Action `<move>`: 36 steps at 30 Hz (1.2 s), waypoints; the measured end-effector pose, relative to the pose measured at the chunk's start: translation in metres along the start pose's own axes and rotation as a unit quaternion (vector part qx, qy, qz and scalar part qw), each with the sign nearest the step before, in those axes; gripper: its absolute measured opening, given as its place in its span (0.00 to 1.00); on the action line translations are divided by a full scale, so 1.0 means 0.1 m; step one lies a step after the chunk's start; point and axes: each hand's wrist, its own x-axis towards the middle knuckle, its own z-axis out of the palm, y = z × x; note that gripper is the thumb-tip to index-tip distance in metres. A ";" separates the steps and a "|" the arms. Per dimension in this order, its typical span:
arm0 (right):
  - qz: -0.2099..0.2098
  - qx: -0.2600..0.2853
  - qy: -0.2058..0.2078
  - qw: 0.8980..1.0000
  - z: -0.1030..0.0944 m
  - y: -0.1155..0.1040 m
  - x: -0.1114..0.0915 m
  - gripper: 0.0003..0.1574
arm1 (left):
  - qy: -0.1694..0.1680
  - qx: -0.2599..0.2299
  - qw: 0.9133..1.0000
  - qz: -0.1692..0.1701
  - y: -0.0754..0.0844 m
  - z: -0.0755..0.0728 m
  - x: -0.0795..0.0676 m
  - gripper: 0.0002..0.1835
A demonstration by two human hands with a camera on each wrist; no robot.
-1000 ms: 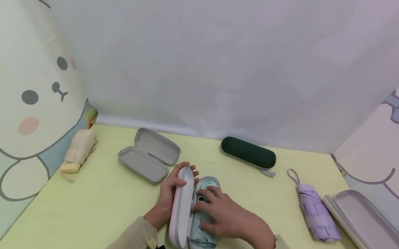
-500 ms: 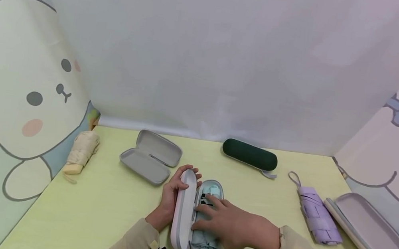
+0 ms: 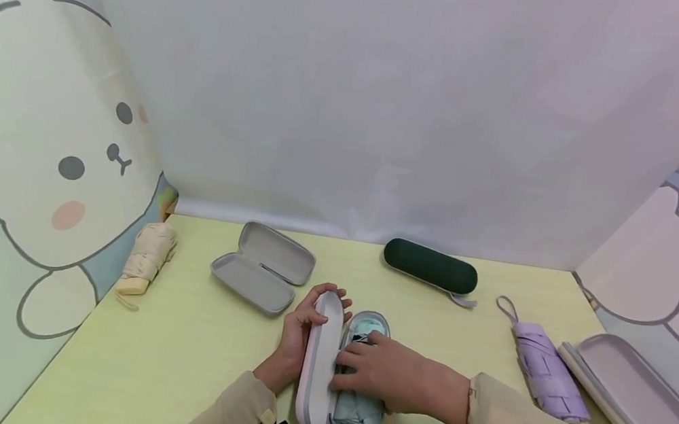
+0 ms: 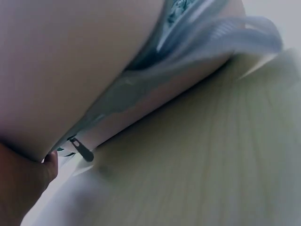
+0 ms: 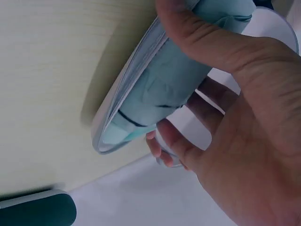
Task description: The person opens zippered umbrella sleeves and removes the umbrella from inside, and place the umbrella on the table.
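My left hand [image 3: 295, 336] grips the raised lid of an open pale pink case [image 3: 319, 374], thumb on the inner face and fingers behind. In the left wrist view, a zipper pull [image 4: 82, 149] hangs at the case's edge. A folded mint-green umbrella [image 3: 359, 415] lies lengthwise in the other half of the case. My right hand [image 3: 394, 375] is over its middle. In the right wrist view, thumb and fingers hold the umbrella [image 5: 162, 87] from both sides. The back of the right hand hides part of it in the head view.
An open grey case [image 3: 263, 269] lies behind the left hand, a closed dark green case [image 3: 430, 266] at the back. To the right are a folded purple umbrella [image 3: 550, 372] and an open mauve case [image 3: 643, 398]. A folded cream umbrella [image 3: 150, 252] lies far left.
My right hand's fingers have drawn in round the umbrella, and its forearm has swung out to the right. The left hand keeps the lid raised. The head view has shifted slightly.
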 end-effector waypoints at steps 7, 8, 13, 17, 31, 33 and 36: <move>-0.008 0.082 -0.045 0.996 -0.11 0.09 -0.01 0.49 | -0.029 0.006 1.000 -0.011 -0.01 0.01 -0.03 0.29; -0.009 0.083 -0.045 0.996 -0.12 0.08 -0.02 0.49 | -0.028 0.005 1.000 -0.012 -0.02 0.01 -0.03 0.29; -0.011 0.034 -0.033 0.999 -0.10 0.00 -0.08 0.52 | -0.026 0.007 1.000 -0.012 -0.05 0.01 -0.02 0.29; -0.020 -0.014 -0.009 1.000 -0.07 -0.04 -0.12 0.53 | -0.024 0.012 1.000 -0.013 -0.03 0.01 0.01 0.28; -0.060 0.006 0.055 0.997 -0.01 0.08 -0.10 0.47 | -0.024 0.046 0.998 -0.028 -0.05 -0.03 0.01 0.30; -0.054 0.010 0.061 0.997 -0.04 0.09 -0.10 0.45 | -0.032 0.058 0.997 -0.033 -0.06 -0.02 0.01 0.30; -0.038 0.016 0.065 0.997 -0.12 0.11 -0.11 0.43 | -0.039 0.069 0.996 -0.039 -0.06 -0.02 0.01 0.30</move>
